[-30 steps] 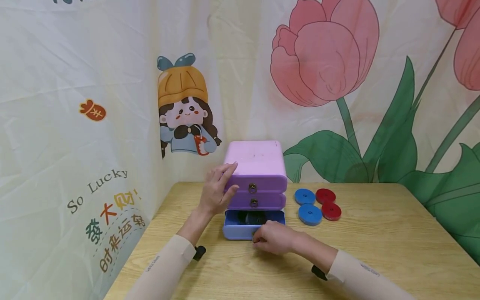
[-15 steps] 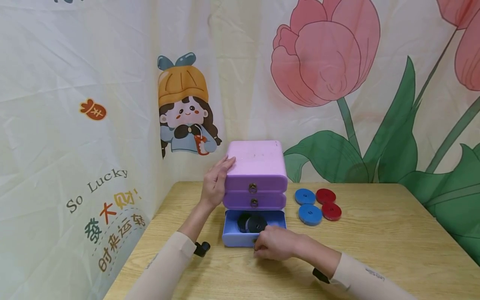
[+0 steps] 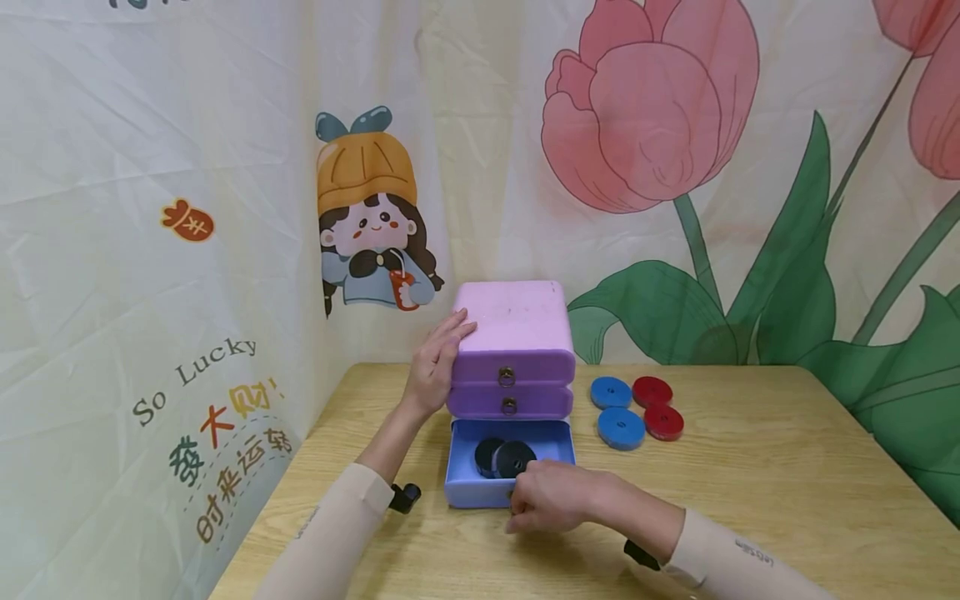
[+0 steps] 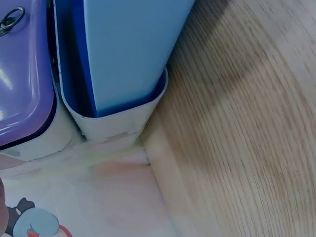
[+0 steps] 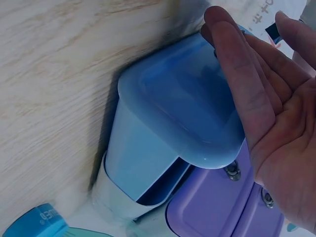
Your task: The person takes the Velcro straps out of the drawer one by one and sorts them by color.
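A small chest of drawers (image 3: 512,321) has a pink top and two closed purple drawers. Its blue bottom drawer (image 3: 463,462) is pulled out, showing two black flat round rolls (image 3: 516,459) inside, one overlapping the other. My left hand (image 3: 435,362) lies along the chest's upper left side, fingertips on the pink top. At the blue drawer's front my right hand (image 3: 551,497) has its fingers bent at the ring pull, which they mostly hide. In the right wrist view the fingers of that hand (image 5: 261,89) lie against the blue front.
Two blue rolls (image 3: 620,428) and two red rolls (image 3: 663,422) lie flat on the wooden table (image 3: 750,483), right of the chest. A printed cloth (image 3: 495,167) hangs behind the table and along its left side.
The blue drawer has slid farther out toward me with my right hand, uncovering the black rolls. My left hand has shifted from the chest's front left corner back along its side.
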Tool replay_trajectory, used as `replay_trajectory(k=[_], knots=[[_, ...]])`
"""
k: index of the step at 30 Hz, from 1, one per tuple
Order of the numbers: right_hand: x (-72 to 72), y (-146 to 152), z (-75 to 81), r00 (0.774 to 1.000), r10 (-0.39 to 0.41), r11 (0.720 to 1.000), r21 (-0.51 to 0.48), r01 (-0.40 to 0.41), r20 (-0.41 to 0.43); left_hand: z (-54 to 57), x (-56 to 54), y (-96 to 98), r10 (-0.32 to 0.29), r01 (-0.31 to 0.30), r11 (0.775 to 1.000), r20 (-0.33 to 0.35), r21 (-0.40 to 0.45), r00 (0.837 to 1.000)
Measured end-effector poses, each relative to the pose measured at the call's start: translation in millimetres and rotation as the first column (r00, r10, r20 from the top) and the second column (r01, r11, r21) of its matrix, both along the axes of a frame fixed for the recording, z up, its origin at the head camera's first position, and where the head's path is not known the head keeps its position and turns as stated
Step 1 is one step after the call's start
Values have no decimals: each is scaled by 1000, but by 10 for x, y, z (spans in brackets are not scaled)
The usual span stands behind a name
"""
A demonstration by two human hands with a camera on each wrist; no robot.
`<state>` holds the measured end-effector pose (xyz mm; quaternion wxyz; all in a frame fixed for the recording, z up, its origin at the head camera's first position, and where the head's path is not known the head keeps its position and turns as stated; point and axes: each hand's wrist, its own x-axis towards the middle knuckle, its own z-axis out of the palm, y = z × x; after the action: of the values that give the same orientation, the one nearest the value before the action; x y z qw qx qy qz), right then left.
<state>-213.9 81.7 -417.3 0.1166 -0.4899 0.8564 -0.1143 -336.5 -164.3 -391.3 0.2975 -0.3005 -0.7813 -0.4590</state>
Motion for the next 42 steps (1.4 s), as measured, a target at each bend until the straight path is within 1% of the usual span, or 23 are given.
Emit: replay_trajectory(k=[2,6,11,13,14,16,17,18,20,21,23,25,26,28,32,34,38,42], knots=[[14,-3,12,1000,2,1000,10,-2,-4,-4,-5,-3,4,-4,1000,9,-1,1000],[23,-6,38,1000,-1,999,34,1,4,12,-10,-2,0,0,1000,0,1,1000],[32,5,61,1000,21,998,55,-21,-4,24,-19,-10,6,-6,1000,-2,-24,1000],[26,15,76,999,38,998,48,-38,11,29,-21,-13,8,-8,999,2,-33,1000],[22,23,88,998,45,998,32,-46,33,31,-21,-14,9,-8,999,4,-36,1000],[0,41,118,993,60,998,-36,-57,100,32,-26,-17,12,-12,999,5,-40,1000],[-18,51,134,991,69,995,-82,-59,118,35,-27,-17,14,-14,999,6,-41,1000],[-38,62,149,987,73,989,-136,-54,140,38,-29,-17,17,-17,999,8,-43,1000],[-81,87,174,986,77,965,-260,-36,150,44,-30,-17,22,-21,999,16,-47,1000],[-106,95,181,989,72,948,-316,-27,132,47,-30,-18,24,-23,999,19,-48,1000],[-152,111,182,997,28,917,-400,1,68,49,-28,-17,29,-28,998,23,-50,999],[-185,120,177,999,-26,892,-450,34,24,41,-27,-19,34,-33,998,23,-49,999],[-199,122,167,998,-55,888,-458,49,-1,36,-25,-18,37,-35,998,21,-49,999],[-220,120,133,993,-114,890,-447,84,-41,24,-23,-17,38,-38,998,13,-45,999],[-254,102,32,976,-193,917,-373,141,-104,1,-15,-8,40,-40,999,-1,-36,999],[-267,92,-16,968,-222,928,-331,172,-120,-8,-15,-3,38,-38,999,-7,-32,999],[-290,74,-66,960,-255,934,-286,213,-116,-18,-17,4,37,-37,999,-12,-30,999],[-317,50,-70,959,-264,936,-267,229,-101,-20,-17,4,34,-35,999,-17,-25,999]])
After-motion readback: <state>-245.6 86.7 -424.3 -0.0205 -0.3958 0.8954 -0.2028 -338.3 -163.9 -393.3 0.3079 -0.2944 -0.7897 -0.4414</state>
